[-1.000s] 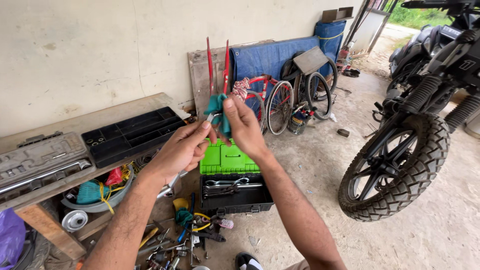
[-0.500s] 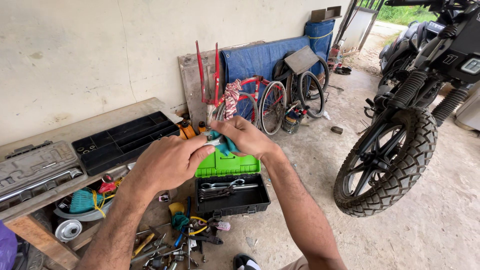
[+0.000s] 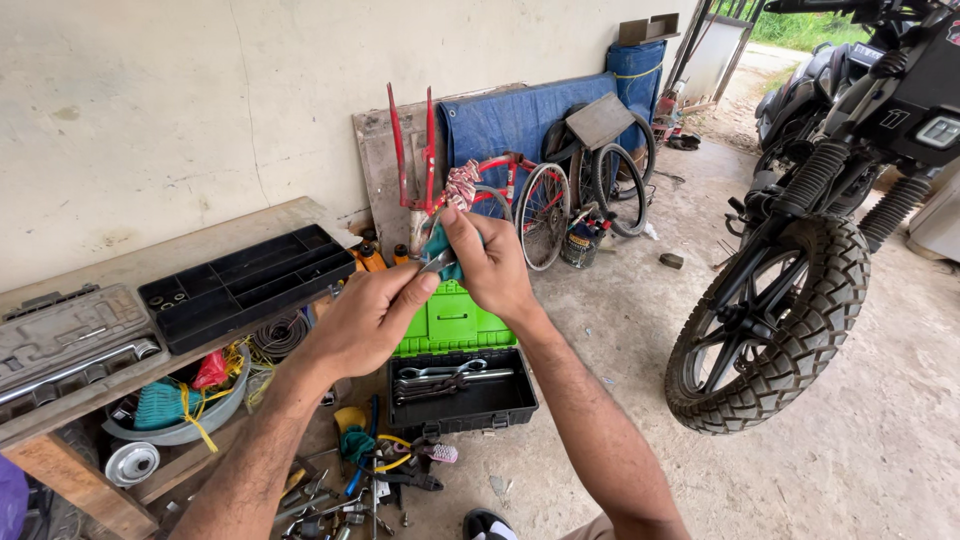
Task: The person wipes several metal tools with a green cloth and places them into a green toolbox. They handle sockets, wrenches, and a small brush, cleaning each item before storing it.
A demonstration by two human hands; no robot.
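My left hand (image 3: 365,322) pinches a small shiny metal tool (image 3: 437,263) between thumb and fingers. My right hand (image 3: 487,262) grips a teal cloth (image 3: 438,243) wrapped round that tool's end. Both hands meet in front of me, above an open green and black toolbox (image 3: 455,365) with wrenches lying in its lower half. Most of the metal tool is hidden by the cloth and my fingers.
A wooden bench (image 3: 190,250) at the left carries a black compartment tray (image 3: 245,285) and a grey socket case (image 3: 65,335). Loose tools (image 3: 355,480) litter the floor below. A motorcycle front wheel (image 3: 765,320) stands at the right. A red bicycle (image 3: 525,200) leans at the wall.
Both hands dropped lower half a second ago and have risen a little again, still working the cloth over the metal tool. The view shifted slightly left.
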